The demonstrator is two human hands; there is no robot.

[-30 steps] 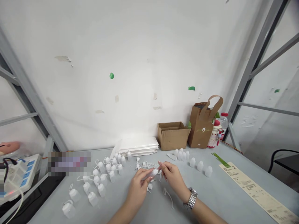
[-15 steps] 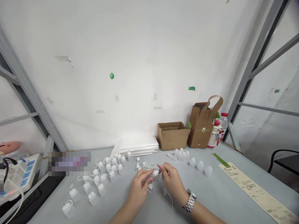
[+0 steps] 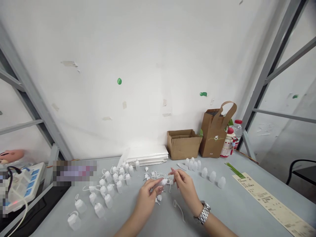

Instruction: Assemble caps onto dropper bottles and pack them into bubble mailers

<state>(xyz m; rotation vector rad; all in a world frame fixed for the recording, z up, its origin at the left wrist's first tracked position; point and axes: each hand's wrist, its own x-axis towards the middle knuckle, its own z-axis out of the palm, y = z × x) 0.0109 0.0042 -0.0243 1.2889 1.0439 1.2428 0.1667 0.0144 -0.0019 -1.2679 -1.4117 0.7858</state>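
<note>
Between the thumb and fingers of my left hand (image 3: 148,194) is a small translucent white bottle (image 3: 164,182), tilted with its neck to the right. A thin white strap (image 3: 170,187) shows beside the neck; whether it is joined to this bottle I cannot tell. Just right of the neck, apart from it, my right hand (image 3: 184,185) has its fingers loosely extended, and nothing shows in them. Small white caps with cords (image 3: 158,175) lie in a pile behind and under the hands. One loose white strap (image 3: 179,210) rests on the table below my right hand.
Several bottles with strapped caps (image 3: 108,188) stand at left. Bottles without straps (image 3: 212,176) stand at right. Behind are flat white packages (image 3: 145,153), an open cardboard box (image 3: 184,146) and a brown paper bag (image 3: 213,138). A long paper slip (image 3: 269,199) and a power strip (image 3: 32,184) flank the table.
My right hand has drawn back from the bottle's neck, slightly up and to the right, and its fingers have loosened. The left hand still holds the bottle. The view has shifted slightly.
</note>
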